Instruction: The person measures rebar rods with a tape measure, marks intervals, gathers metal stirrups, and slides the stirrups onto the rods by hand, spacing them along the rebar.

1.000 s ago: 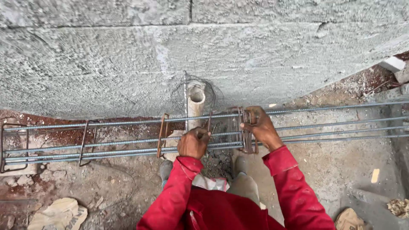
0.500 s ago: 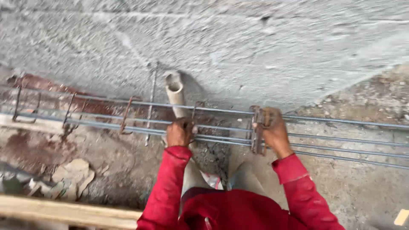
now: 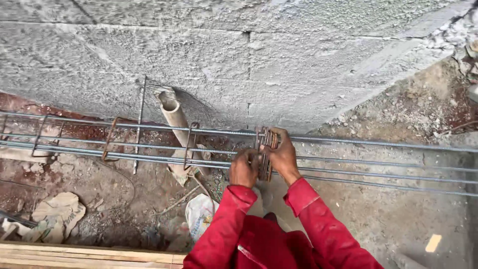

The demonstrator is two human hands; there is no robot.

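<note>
rusty stirrup bundle (image 3: pixel 266 152) on the steel bars (image 3: pixel 373 159) is gripped by both hands: left hand (image 3: pixel 244 168) closed on its near-left side, right hand (image 3: pixel 283 155) closed on its right.

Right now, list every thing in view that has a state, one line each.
Left hand: closed on the stirrup bundle.
Right hand: gripping the same bundle from the other side.
Stirrup bundle: rusty, bunched together on the bars.
Rebar bars: lying level along the wall, parallel.
Spaced stirrups: standing apart along the bars.
Pipe: tilted, open end up.
Block wall: rough, unplastered.
</note>
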